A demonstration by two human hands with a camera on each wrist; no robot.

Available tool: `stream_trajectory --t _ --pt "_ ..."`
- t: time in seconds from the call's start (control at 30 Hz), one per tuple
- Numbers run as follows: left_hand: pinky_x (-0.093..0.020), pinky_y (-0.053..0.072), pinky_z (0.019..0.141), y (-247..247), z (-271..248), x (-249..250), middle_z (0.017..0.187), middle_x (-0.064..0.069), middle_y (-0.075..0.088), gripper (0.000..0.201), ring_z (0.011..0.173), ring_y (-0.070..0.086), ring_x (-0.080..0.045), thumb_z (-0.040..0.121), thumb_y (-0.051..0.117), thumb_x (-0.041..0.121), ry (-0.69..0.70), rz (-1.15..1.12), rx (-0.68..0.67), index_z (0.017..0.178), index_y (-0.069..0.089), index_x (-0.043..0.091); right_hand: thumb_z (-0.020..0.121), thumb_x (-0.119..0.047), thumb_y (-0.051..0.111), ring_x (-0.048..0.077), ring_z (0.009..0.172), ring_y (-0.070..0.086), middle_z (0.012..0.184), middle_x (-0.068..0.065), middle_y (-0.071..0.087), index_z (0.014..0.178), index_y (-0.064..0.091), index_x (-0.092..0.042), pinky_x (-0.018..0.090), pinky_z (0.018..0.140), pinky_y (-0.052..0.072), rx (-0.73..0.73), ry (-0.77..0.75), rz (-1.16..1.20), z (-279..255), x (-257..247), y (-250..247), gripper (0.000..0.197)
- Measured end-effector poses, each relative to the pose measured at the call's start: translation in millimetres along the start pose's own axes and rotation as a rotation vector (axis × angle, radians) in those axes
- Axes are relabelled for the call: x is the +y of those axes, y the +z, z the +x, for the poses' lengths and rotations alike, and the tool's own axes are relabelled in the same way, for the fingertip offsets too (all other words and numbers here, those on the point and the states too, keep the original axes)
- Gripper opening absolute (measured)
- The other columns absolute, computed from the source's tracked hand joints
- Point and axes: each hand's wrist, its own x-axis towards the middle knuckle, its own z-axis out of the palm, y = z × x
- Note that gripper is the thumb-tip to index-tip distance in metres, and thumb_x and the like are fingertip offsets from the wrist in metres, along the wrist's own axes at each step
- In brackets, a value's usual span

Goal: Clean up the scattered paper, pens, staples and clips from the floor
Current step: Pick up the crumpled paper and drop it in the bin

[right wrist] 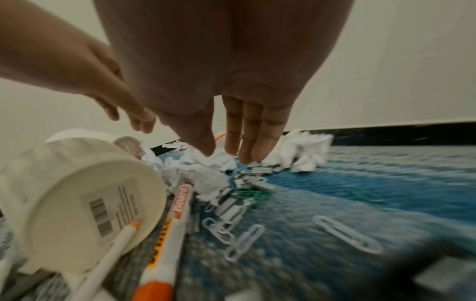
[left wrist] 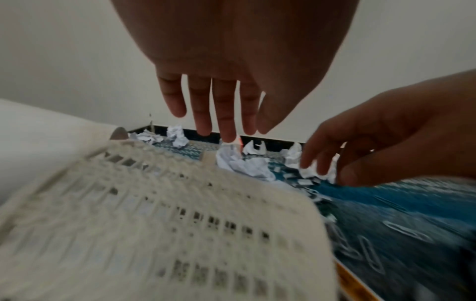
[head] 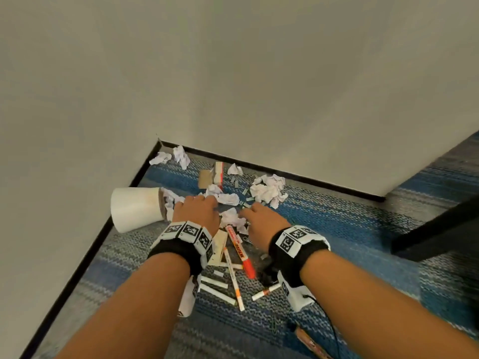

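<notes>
Crumpled paper balls (head: 269, 190) lie scattered on the blue striped carpet in a wall corner, among staple strips (right wrist: 255, 175) and paper clips (right wrist: 231, 224). An orange marker (head: 239, 251) and white pens (head: 220, 286) lie under my wrists. My left hand (head: 207, 202) hovers over a paper ball (left wrist: 239, 163), fingers straight and spread, holding nothing. My right hand (head: 246, 211) reaches down beside it, fingertips (right wrist: 247, 156) at the edge of the paper and staples, with nothing gripped.
A white bin (head: 134, 211) lies tipped on its side at the left, paper at its mouth. A smaller white cup (right wrist: 85, 195) with a barcode lies nearer. A cardboard box (head: 215, 174) sits by the wall. Dark furniture (head: 440, 229) stands at the right.
</notes>
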Motion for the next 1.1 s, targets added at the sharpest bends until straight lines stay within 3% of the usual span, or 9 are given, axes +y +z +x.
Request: stream_trajectory --t 0.17,0.33,0.43,0.53,0.7,0.8,0.93,1.0,1.1 --pt "-0.043 0.043 0.096 8.3 28.8 -7.4 0.124 -0.008 0.052 0.031 0.112 0.052 -0.029 0.092 0.043 0.021 -0.009 -0.029 -0.206 0.122 0.049 0.023 0.091 -0.012 0.05 0.036 0.131 0.033 0.149 0.011 0.024 0.146 0.022 -0.026 0.048 0.102 0.041 -0.118 -0.087 -0.129 37.2 -13.6 16.3 0.064" --pt "-0.045 0.042 0.095 34.4 39.9 -6.9 0.131 -0.009 0.042 0.046 0.115 0.05 -0.033 0.086 0.051 0.026 -0.004 0.045 -0.358 0.131 0.04 0.028 0.09 -0.017 0.051 0.035 0.116 0.045 0.128 0.013 0.039 0.128 0.044 -0.017 0.041 0.089 0.046 -0.034 -0.013 -0.003 30.3 2.2 24.3 0.038" --pt "-0.043 0.046 0.095 44.4 40.8 -9.5 0.132 -0.013 0.041 0.047 0.114 0.051 -0.036 0.086 0.053 0.027 -0.053 0.01 -0.433 0.131 0.041 0.024 0.088 -0.017 0.052 0.034 0.108 0.05 0.123 0.01 0.042 0.121 0.047 -0.017 0.037 0.08 0.044 0.055 0.026 0.108 14.0 10.8 21.7 0.033" --pt "-0.037 0.048 0.082 45.7 39.9 -8.8 0.12 -0.014 0.052 0.033 0.103 0.056 -0.032 0.087 0.051 0.018 -0.037 0.032 -0.434 0.12 0.047 0.016 0.088 -0.021 0.05 0.031 0.103 0.053 0.12 0.006 0.047 0.12 0.046 -0.019 0.035 0.077 0.045 0.172 0.033 0.226 -5.0 16.3 19.3 0.032" --pt "-0.037 0.049 0.079 25.7 26.1 9.3 0.117 -0.01 0.057 0.035 0.1 0.058 -0.03 0.092 0.04 0.03 -0.03 -0.064 -0.243 0.126 0.04 0.021 0.092 -0.024 0.043 0.026 0.086 0.06 0.105 0.008 0.06 0.14 0.026 -0.03 0.032 0.07 0.048 0.337 0.092 0.397 -35.7 27.8 19.1 0.051" --pt "-0.034 0.047 0.071 4.4 16.9 32.6 0.101 -0.009 0.06 0.029 0.083 0.059 -0.028 0.094 0.031 0.031 0.094 -0.163 -0.102 0.122 0.038 0.024 0.095 -0.017 0.04 0.027 0.092 0.056 0.107 0.005 0.05 0.136 0.034 -0.032 0.031 0.073 0.043 0.399 0.113 0.444 -57.0 35.4 16.4 0.044" --pt "-0.038 0.046 0.08 -21.5 1.5 76.4 0.098 -0.005 0.053 0.027 0.091 0.055 -0.027 0.098 0.027 0.033 0.395 -0.253 -0.044 0.111 0.047 0.021 0.09 -0.008 0.043 0.018 0.088 0.051 0.103 0.0 0.041 0.123 0.051 -0.027 0.027 0.076 0.038 0.595 0.16 0.52 -98.2 51.7 3.2 0.039" --pt "-0.038 0.045 0.082 -36.0 -15.1 105.8 0.096 0.0 0.051 0.029 0.092 0.053 -0.023 0.096 0.028 0.038 0.527 -0.296 -0.016 0.108 0.049 0.022 0.087 -0.013 0.047 0.008 0.081 0.048 0.103 -0.001 0.039 0.117 0.053 -0.027 0.023 0.076 0.037 0.744 0.203 0.565 -130.6 60.7 -8.8 0.033" --pt "-0.033 0.044 0.084 -62.2 -52.5 154.4 0.106 0.009 0.048 0.025 0.091 0.052 -0.013 0.095 0.032 0.04 0.713 -0.344 -0.019 0.111 0.047 0.029 0.085 -0.03 0.041 -0.002 0.089 0.045 0.105 -0.002 0.036 0.115 0.055 -0.028 0.012 0.081 0.035 0.974 0.254 0.592 -196.1 74.7 -33.3 0.033"
